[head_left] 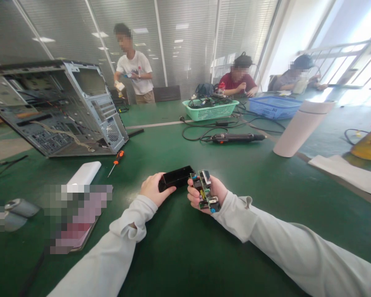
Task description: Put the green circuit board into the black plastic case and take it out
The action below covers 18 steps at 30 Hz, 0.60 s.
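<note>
My left hand (154, 189) is closed round the left end of a black, open rectangular casing (178, 176), whose dark inside faces me. Just to the right, my right hand (218, 190) grips a circuit board (204, 192) with black, yellow, green and blue parts on it. The board is tilted, and its upper left corner is close to the casing's right end; whether they touch I cannot tell. Both hands are above the green table (170, 251).
An open computer case (111, 119) stands left, with an orange screwdriver (117, 160), a white box (85, 173) and a pixelated flat item near it. Behind are a black electric screwdriver (238, 138), a green basket (210, 110), a blue basket (275, 108), a pale tumbler (299, 130) and three people.
</note>
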### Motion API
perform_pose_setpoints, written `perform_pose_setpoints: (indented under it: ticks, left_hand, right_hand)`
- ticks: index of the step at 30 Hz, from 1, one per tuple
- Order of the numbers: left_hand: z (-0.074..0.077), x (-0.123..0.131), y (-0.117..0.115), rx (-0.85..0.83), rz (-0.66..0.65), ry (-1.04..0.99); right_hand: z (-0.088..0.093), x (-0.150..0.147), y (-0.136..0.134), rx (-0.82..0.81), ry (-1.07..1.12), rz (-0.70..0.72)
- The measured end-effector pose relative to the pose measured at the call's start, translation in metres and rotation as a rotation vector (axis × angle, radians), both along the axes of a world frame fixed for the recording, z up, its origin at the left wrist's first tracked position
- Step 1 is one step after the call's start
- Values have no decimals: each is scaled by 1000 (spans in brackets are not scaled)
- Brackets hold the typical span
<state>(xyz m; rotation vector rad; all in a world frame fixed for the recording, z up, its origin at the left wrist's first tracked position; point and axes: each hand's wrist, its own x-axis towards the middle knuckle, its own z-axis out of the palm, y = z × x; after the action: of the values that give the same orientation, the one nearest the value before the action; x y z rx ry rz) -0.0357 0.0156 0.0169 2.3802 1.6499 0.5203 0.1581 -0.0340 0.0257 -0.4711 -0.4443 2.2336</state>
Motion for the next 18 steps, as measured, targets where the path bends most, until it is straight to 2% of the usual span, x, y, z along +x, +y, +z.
perform_pose_setpoints:
  ticks: [6, 11, 14, 18]
  left_hand:
    - [0, 0, 0, -2, -1, -1]
    - [1, 0, 0, -5, -2, 3]
    - [1, 0, 0, -7, -4, 9]
    - [1, 0, 0, 1, -4, 20]
  right_hand:
    - [8, -2, 0, 29, -98, -56]
    - [13, -8, -4, 43, -274, -127]
    - [4, -10, -5, 235, -484, -167]
    - [-6, -8, -8, 692, -772, -281]
